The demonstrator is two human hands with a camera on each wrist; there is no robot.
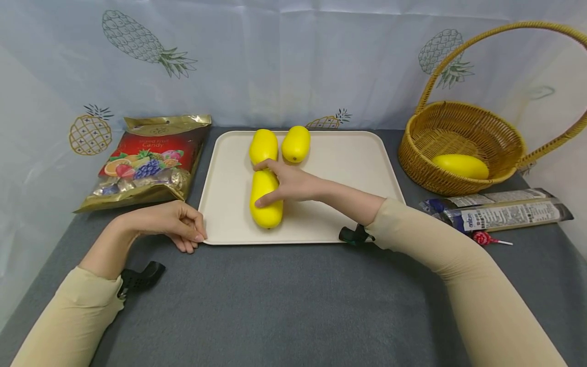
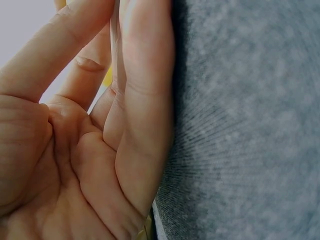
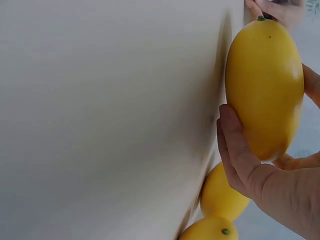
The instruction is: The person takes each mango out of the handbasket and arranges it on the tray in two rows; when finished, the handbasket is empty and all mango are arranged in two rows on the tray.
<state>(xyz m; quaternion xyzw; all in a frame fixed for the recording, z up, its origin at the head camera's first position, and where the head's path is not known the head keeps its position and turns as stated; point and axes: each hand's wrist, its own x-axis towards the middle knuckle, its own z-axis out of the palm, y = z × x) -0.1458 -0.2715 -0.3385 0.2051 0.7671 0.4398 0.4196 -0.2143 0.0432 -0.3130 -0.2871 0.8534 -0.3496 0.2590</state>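
My right hand (image 1: 295, 183) grips an oblong yellow fruit (image 1: 267, 209) on the left half of a cream tray (image 1: 348, 204), thumb on its near part and fingers at its far end. In the right wrist view the held fruit (image 3: 265, 85) shows its small green stem spot. Two more yellow fruits stand behind it, one at the left (image 1: 263, 145) and one at the right (image 1: 295, 142). My left hand (image 1: 171, 224) pinches the tray's front left corner between thumb and fingers. The left wrist view shows that hand's palm and fingers (image 2: 145, 100) close up, beside the grey cloth.
A wicker basket (image 1: 412, 158) with a tall handle stands at the back right, holding another yellow fruit (image 1: 460, 166). Before it lie long wrapped packets (image 1: 509, 215) and a red lollipop (image 1: 482, 237). A candy bag (image 1: 147, 163) leans at the left, near a pineapple-print curtain (image 1: 266, 61).
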